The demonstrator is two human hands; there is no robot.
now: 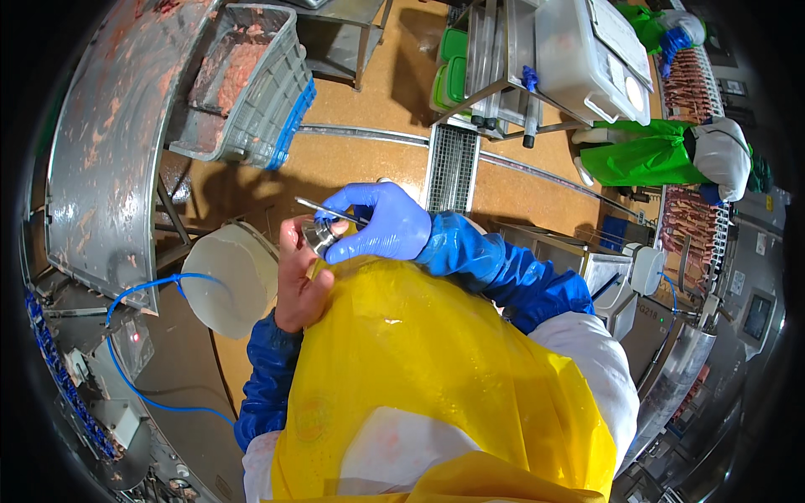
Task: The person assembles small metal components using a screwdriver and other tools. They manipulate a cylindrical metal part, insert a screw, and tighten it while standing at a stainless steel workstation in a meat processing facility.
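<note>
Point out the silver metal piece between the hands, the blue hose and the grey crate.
Silver metal piece (319, 235): head view, middle of its rounded body.
Blue hose (180, 409): head view, its lower stretch.
Grey crate (267, 96): head view, ribbed outer wall.

Your blue-gloved right hand (384, 225) covers part of the small round metal piece (319, 238), so you can't see its whole shape. The thin metal rod (317, 205) goes behind your glove too, and you can't tell if the two are joined. Some fingers of your left hand (300, 289) hide behind the metal. The bottom edge cuts off your yellow apron (411, 323). The blue hose (126, 289) slips out of sight near your left sleeve (267, 373). The top edge chops off the big white tub (579, 67). Far away, the screen (759, 318) is too tiny to read.
</note>
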